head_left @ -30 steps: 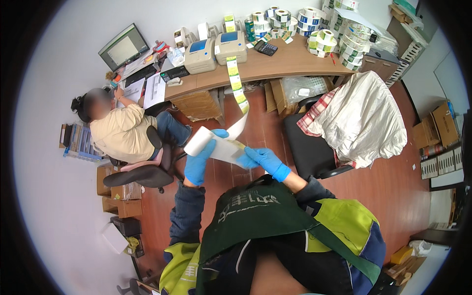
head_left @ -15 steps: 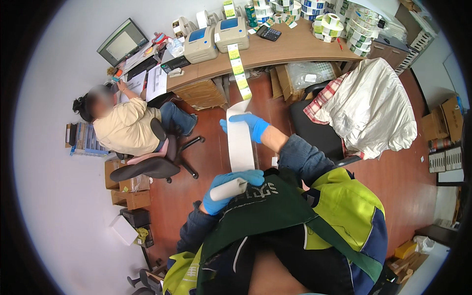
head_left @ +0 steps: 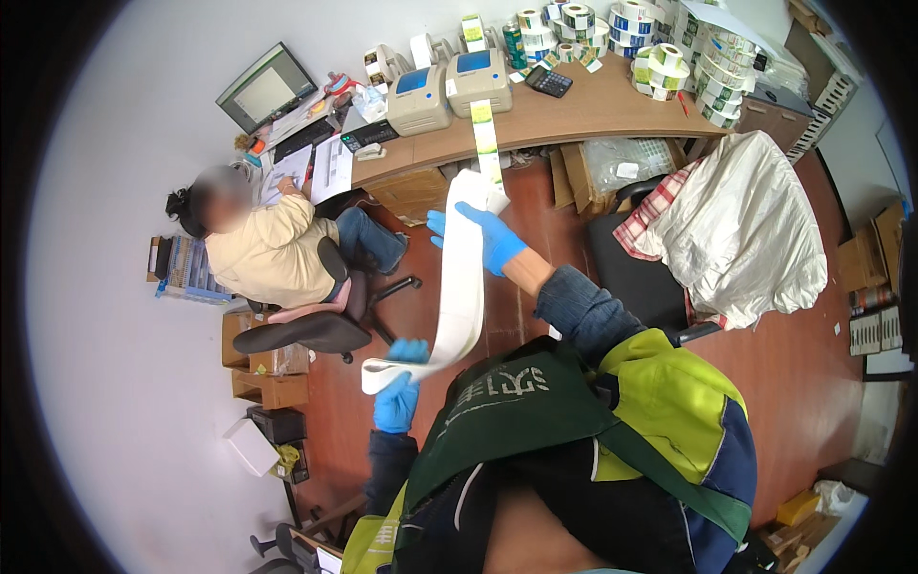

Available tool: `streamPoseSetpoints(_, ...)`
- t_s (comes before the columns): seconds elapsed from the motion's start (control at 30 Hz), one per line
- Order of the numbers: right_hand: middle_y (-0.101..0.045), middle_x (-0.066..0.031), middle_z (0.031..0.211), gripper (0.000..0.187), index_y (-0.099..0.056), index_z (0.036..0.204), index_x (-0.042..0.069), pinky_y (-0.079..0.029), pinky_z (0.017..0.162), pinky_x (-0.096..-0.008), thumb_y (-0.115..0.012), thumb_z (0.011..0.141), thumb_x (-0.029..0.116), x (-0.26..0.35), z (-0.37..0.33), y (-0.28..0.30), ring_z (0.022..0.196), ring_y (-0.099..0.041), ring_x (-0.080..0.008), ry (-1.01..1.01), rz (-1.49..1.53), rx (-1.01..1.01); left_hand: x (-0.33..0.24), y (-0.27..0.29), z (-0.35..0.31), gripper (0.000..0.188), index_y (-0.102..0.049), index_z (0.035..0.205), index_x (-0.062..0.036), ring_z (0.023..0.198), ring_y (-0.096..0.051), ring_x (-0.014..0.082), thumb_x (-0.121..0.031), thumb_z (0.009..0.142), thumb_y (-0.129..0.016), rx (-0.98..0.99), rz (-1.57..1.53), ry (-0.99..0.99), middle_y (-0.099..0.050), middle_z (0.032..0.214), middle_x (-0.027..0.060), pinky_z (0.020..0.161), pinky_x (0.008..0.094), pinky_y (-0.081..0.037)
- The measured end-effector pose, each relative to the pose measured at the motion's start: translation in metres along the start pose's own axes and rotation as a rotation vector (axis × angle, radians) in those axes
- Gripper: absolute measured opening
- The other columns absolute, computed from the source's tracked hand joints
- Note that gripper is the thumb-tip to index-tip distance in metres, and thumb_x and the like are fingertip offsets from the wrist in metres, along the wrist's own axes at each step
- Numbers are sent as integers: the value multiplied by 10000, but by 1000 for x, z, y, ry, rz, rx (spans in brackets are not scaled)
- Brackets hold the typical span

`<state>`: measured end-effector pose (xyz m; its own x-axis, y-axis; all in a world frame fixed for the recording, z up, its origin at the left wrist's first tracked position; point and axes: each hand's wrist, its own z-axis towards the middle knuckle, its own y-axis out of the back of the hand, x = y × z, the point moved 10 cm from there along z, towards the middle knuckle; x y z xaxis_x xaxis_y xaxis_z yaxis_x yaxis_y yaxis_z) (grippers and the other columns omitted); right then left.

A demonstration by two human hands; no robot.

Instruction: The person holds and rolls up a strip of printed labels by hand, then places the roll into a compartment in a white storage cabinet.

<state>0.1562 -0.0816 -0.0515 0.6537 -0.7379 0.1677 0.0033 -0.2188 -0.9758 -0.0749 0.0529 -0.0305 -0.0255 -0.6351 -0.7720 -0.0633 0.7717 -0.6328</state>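
A long white label strip [head_left: 462,277] hangs in front of me between my two gloved hands, looped over itself in layers. My right hand [head_left: 491,237], in a blue glove, holds its upper part near the desk, the fingers showing on both sides of it. My left hand [head_left: 395,406], also gloved in blue and slightly blurred, is closed around the folded lower end. Beyond my right hand, a yellow-green printed length of labels [head_left: 486,143] runs up to the front of the right label printer [head_left: 478,88].
A second label printer [head_left: 419,103] stands beside the first on the wooden desk [head_left: 593,107], with label rolls [head_left: 660,72] at its right. On the left a person [head_left: 273,253] sits in an office chair [head_left: 306,330]. At right, a white cloth [head_left: 736,230] covers a black chair [head_left: 622,268].
My left hand has moved forward and left with the folded end, and the strip now curves toward it. My right hand still holds the upper part, bunched closer to the printed labels.
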Motion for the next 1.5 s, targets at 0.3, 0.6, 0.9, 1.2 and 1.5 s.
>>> streamPoseSetpoints(0.3, -590, -44, 867, 282, -541, 1156, 44, -517, 784, -305, -611, 938, 208, 8, -16, -14, 801, -590, -159, 57, -295, 61, 34, 96, 37, 405, -519, 1317, 14, 1164, -564, 224, -20, 918, -579, -298, 581, 148, -581, 1271, 105, 1009, 327, -442)
streamPoseSetpoints(0.6, -641, -73, 918, 303, -583, 1133, 31, -499, 716, -286, -604, 956, 277, -23, -51, 38, 820, -615, -156, 64, -677, 32, -47, -166, 117, 530, -523, 1344, -96, 1297, -456, 276, -22, 840, -666, 245, 1322, -668, -478, 1394, 121, 1052, 362, -398)
streamPoseSetpoints(0.9, -673, -91, 969, 343, -588, 1145, 5, -531, 783, -291, -605, 956, 291, -35, -99, 33, 874, -650, -164, -17, -800, 78, 31, -101, 194, 363, -619, 1237, -42, 923, -608, 114, -126, 887, -658, 303, 762, 93, -659, 1104, 35, 770, 235, -480)
streamPoseSetpoints(1.2, -686, -123, 966, 289, -584, 1164, -8, -565, 724, -305, -634, 930, 154, -30, -87, 36, 850, -674, -186, -10, -811, 146, 72, -72, 176, 483, -519, 1318, 15, 757, -587, 75, -215, 907, -626, 358, 369, 510, -666, 1031, 54, 584, 185, -434)
streamPoseSetpoints(1.5, -665, -139, 1093, 329, -554, 1223, -5, -558, 811, -318, -619, 940, 150, -36, -79, 19, 958, -663, -211, 33, -965, 267, 67, -97, 162, 473, -581, 1267, 4, 741, -612, 96, -148, 834, -698, 487, 693, 431, -663, 1093, 102, 535, 201, -443)
